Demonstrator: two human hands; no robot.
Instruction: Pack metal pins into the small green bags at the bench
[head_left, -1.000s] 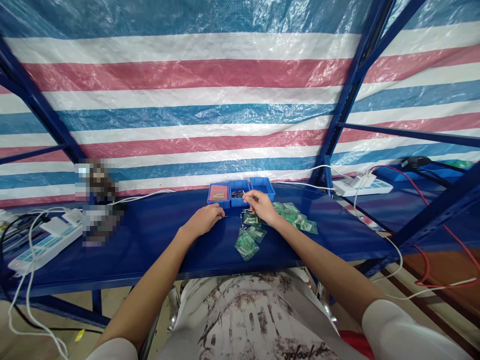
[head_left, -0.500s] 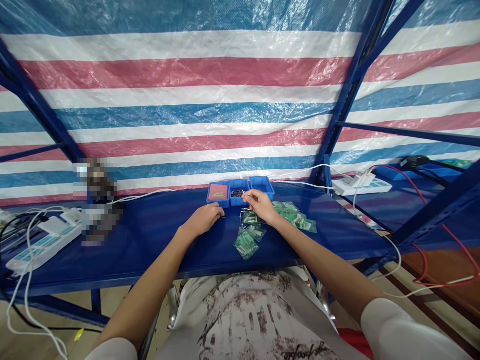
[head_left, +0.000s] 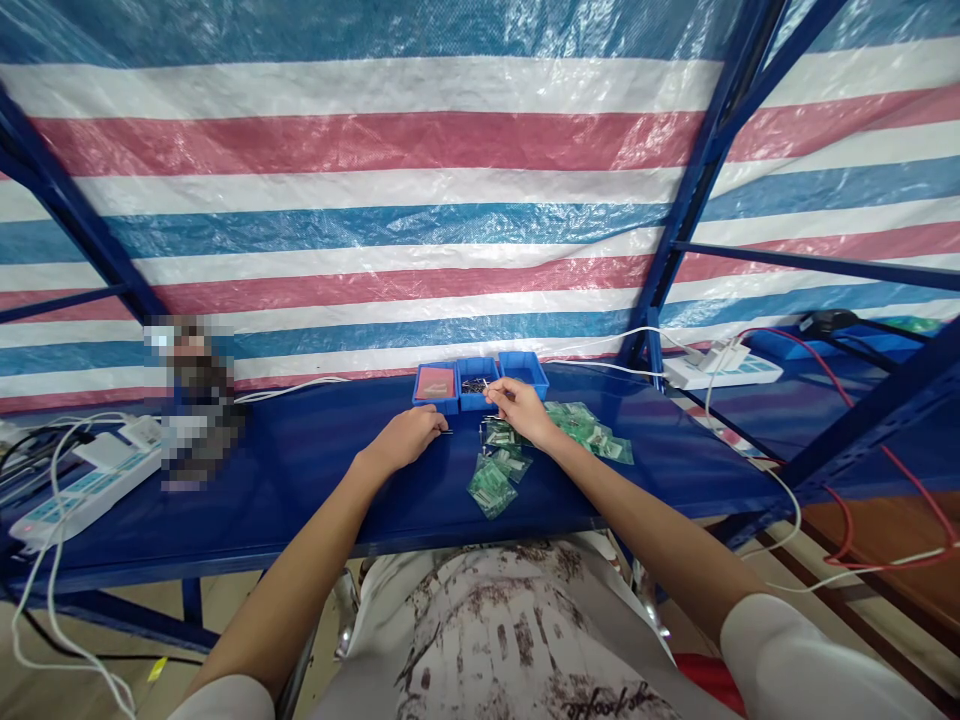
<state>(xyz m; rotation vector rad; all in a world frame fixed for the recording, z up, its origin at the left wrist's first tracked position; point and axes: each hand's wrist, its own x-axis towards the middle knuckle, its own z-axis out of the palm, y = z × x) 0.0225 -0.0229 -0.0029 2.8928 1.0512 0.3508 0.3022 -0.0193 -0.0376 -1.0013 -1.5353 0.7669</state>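
Note:
My left hand (head_left: 409, 437) rests on the blue table with its fingers closed. A thin dark piece (head_left: 448, 432) pokes out at its fingertips, too small to name. My right hand (head_left: 523, 410) is pinched around a small whitish metal pin (head_left: 486, 384), held over the front of the middle blue bin (head_left: 475, 404). Small dark metallic parts lie in that bin. Green-printed clear packets (head_left: 491, 487) lie between my hands, several more packets (head_left: 589, 430) are right of my right wrist. My right hand partly covers the nearest ones.
A blue bin (head_left: 436, 407) with a pink sheet stands at left, and another blue bin (head_left: 534, 365) at right. Power strips (head_left: 90, 495) with white cables lie on both sides. A striped tarp (head_left: 390, 220) hangs behind, between blue frame posts (head_left: 675, 220).

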